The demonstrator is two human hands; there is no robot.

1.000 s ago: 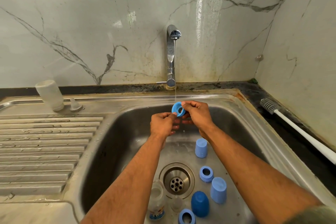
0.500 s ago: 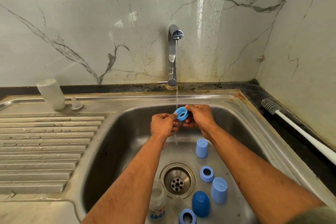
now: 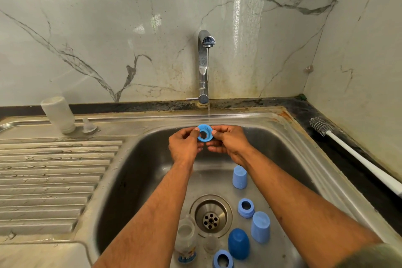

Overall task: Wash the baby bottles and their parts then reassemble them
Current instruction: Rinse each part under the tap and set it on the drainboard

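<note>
Both hands hold a blue screw ring (image 3: pixel 204 133) under the thin stream from the tap (image 3: pixel 204 67). My left hand (image 3: pixel 185 144) pinches its left edge, my right hand (image 3: pixel 228 141) its right edge. In the sink (image 3: pixel 134 172) stand two light blue caps (image 3: pixel 239 177) (image 3: pixel 260 226), a dark blue cap (image 3: pixel 238 243), two more blue rings (image 3: pixel 246 207) (image 3: pixel 223 259), a clear bottle (image 3: pixel 185 239) and a clear teat (image 3: pixel 210 243). On the drainboard an upturned clear bottle (image 3: pixel 58 114) stands beside a teat (image 3: pixel 88 126).
A white-handled bottle brush (image 3: pixel 352 154) lies on the dark counter at right. The ribbed drainboard (image 3: pixel 50 180) spans the left. The drain (image 3: pixel 210 216) sits in the middle of the basin. Marble walls close in behind and at right.
The blue ring has been turned between my fingers under the running water, its opening now facing me. Both hands stay in about the same spot.
</note>
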